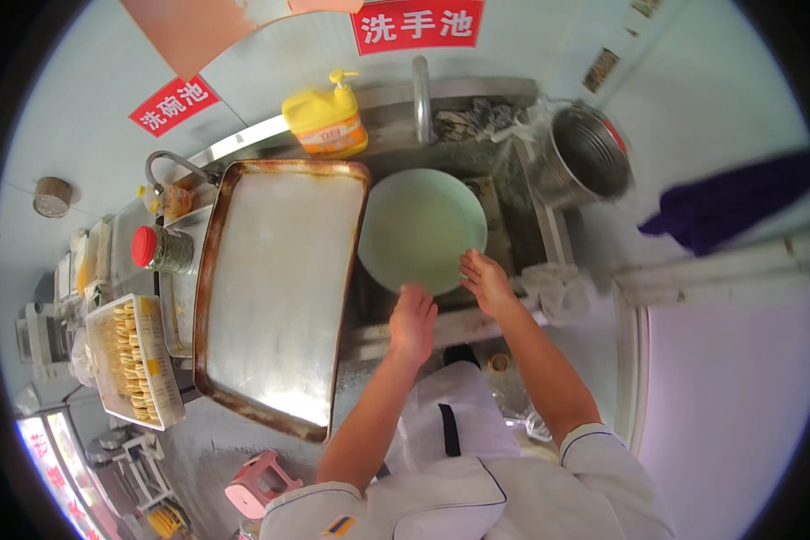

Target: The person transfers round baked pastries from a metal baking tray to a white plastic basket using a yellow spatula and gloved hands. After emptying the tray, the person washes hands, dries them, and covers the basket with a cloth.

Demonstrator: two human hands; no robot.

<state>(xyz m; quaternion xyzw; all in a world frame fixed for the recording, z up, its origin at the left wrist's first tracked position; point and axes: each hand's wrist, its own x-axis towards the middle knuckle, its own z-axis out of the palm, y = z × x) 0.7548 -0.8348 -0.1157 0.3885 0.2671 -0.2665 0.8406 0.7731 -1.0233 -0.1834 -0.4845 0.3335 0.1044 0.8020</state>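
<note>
A round pale-green basin (422,226) sits in the metal sink (516,226), with cloudy, light-coloured contents. My left hand (412,324) is at the basin's near rim, its fingers extended and slightly blurred. To the right, my right hand (487,282) has its fingers loosely spread over the lower right rim. Both hands look empty; whether the fingertips touch the basin is hard to tell. Left of the basin, a large metal baking tray (277,290) with a browned rim lies beside the sink. A curved faucet (421,101) rises behind the basin.
A yellow pump jug (325,121) stands behind the tray. At the right are a steel pot (590,155) and a hanging purple cloth (729,199). Leftward are a red-lidded jar (165,248) and a white crate (135,361) of skewered food. A pink stool (260,482) stands on the floor.
</note>
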